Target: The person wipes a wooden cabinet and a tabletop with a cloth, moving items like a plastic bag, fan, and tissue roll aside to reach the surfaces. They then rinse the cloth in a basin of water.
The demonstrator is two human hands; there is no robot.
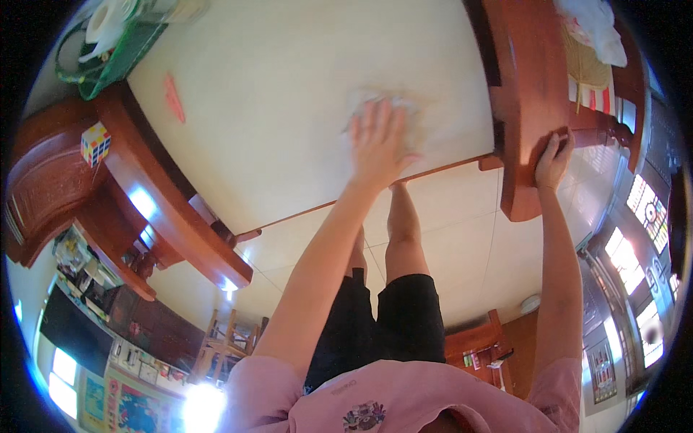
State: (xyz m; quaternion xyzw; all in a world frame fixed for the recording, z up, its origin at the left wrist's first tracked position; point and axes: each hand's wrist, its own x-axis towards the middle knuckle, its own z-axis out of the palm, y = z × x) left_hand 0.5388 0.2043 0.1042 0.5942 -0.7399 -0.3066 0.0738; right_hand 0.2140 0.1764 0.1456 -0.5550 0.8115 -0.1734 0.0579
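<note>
My left hand (379, 140) lies palm down with its fingers spread over a pale, crumpled cloth or wipe (409, 103), both blurred. Most of the cloth is hidden beneath the hand. Under it stretches a broad cream-coloured flat surface (270, 119) with a thin wooden front edge, set between two reddish-brown wooden arms. Over at the right, my right hand (554, 157) grips the outer side of the right wooden arm (528, 108) near its front end, the fingers curled at its edge.
A red strip-like item (174, 99) lies on the surface's left part. Near the left wooden arm (178, 205) sits a puzzle cube (96, 143). A green basket (122, 59) with a paper roll (105, 21) stands upper left. At upper right are a woven hand fan (587, 57) and a plastic bag (601, 32).
</note>
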